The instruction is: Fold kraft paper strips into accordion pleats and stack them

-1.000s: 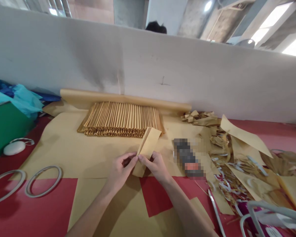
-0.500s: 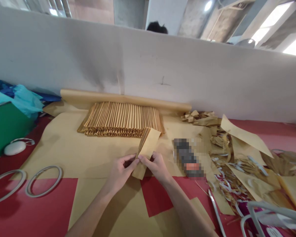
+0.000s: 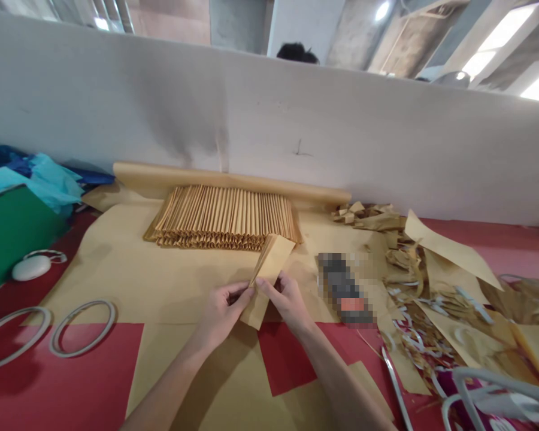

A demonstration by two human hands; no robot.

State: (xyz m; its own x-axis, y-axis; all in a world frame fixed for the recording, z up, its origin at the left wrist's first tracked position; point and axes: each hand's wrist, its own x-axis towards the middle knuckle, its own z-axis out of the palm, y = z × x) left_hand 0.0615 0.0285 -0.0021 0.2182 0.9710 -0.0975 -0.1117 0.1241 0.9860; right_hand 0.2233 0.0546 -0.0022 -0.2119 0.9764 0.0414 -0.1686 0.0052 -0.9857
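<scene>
Across the red table (image 3: pixel 81 386), the pleated stack (image 3: pixel 227 211) sits toward eleven o'clock; at the dial's centre, left hand (image 3: pixel 224 306) and right hand (image 3: pixel 293 302) pinch the folded paper (image 3: pixel 276 258). Right thumb's edged up, away from the left: folding looks unfinished!

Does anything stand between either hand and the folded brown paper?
Nothing visible: the left hand and right hand both hold the folded brown paper, with fingers directly on it.
</scene>
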